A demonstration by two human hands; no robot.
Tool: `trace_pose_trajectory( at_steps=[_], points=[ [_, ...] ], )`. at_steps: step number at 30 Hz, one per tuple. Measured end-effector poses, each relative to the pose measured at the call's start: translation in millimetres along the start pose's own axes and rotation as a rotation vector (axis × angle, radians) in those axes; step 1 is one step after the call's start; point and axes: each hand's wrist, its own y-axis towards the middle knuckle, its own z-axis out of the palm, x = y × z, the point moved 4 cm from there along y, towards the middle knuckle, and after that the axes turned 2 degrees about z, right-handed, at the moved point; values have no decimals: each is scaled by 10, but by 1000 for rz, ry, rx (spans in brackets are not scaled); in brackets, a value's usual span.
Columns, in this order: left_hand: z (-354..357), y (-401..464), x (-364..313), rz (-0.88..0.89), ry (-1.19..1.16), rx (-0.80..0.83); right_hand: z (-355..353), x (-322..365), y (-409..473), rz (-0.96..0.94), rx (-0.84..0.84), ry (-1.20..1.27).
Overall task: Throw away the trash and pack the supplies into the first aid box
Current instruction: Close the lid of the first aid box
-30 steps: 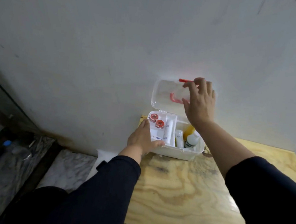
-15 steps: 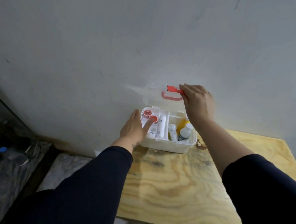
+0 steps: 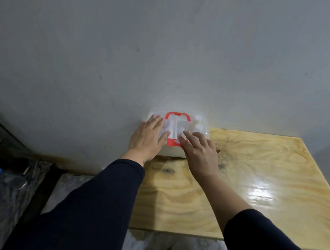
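Far left, on the dark floor: a clear plastic bottle [image 3: 6, 182] with a blue cap, lying down, well apart from the table.

Left hand [image 3: 148, 138] flat, fingers spread, palm down on the left part of the box lid [image 3: 200, 124]; gripping nothing, just pressed on top. Dark sleeve [image 3: 92, 202] up to the wrist.

First aid box [image 3: 176, 133] at the far left corner of the wooden table [image 3: 256, 174], hard against the grey wall [image 3: 168, 44]. Lid down over the base, clear plastic, red handle [image 3: 178, 115] folded flat on top, red latch [image 3: 173, 142] at the near edge. White bottles and tubes dimly visible through the lid on the right side; too blurred to tell apart.

Right hand [image 3: 199, 153] open, fingers extended, fingertips [image 3: 182, 139] on the near edge of the lid at the red latch; nothing held. Whether the latch is fully snapped: cannot tell.

Right of the box: bare plywood with dark stains and a bright glare patch.
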Motion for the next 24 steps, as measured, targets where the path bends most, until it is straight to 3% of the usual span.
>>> trace_pose_trajectory(
  at_steps=[4,8,13,24],
  points=[
    [146,-46,13,8,54,12,63,14,-90,-13,12,-14],
    [148,18,-13,66,132,28,-60,-63,27,59,18,178],
    [186,87,-60,106,241,75,141,-234,194,67,431,158],
    [257,91,-63,119,351,25,279,-233,175,53,316,51]
  ],
)
